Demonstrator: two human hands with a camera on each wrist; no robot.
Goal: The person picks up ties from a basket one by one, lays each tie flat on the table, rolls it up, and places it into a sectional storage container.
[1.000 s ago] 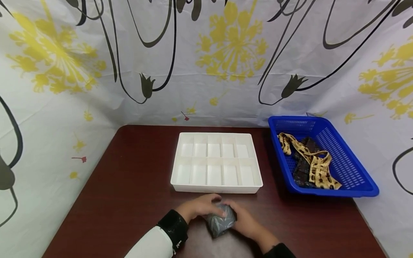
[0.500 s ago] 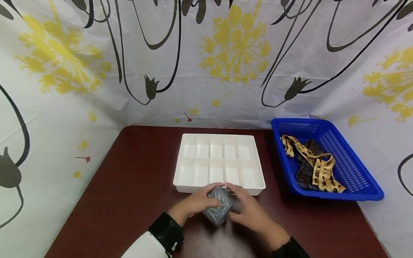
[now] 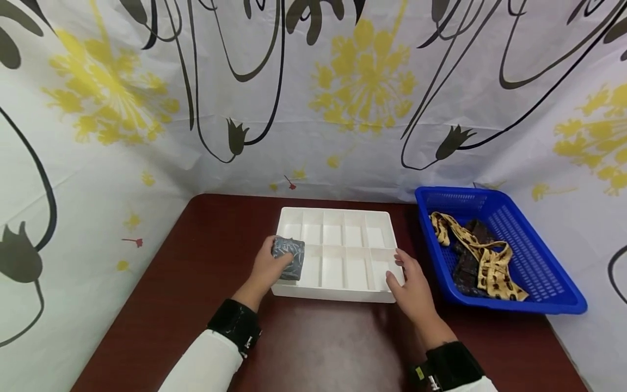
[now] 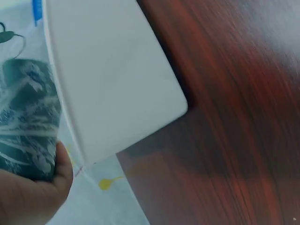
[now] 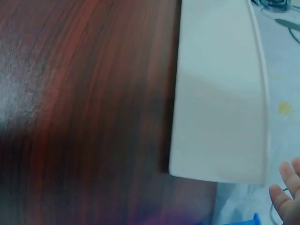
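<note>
In the head view a white tray (image 3: 333, 294) with two rows of compartments stands on the table. Over its front-left compartment, my left hand (image 3: 266, 269) grips a small grey folded bundle (image 3: 290, 260) with pale streaks, which looks like folded cloth. The left wrist view shows this bundle (image 4: 28, 122) as dark green, with the thumb along its lower edge and the tray's outer wall (image 4: 112, 79) beside it. My right hand (image 3: 413, 286) is at the tray's front-right corner, fingers spread and holding nothing. Whether its fingertips touch the rim, I cannot tell.
To the right stands a blue perforated basket (image 3: 543, 272). Inside lie a yellow strip of fabric with dark spots (image 3: 490, 267) and dark folded pieces (image 3: 465, 267). A flower-printed white sheet (image 3: 303, 136) hangs behind the dark wooden table (image 3: 196, 283).
The bundle went from between both hands in front of the tray to its left side, carried by the left hand. The right hand let go and moved to the tray's right corner.
</note>
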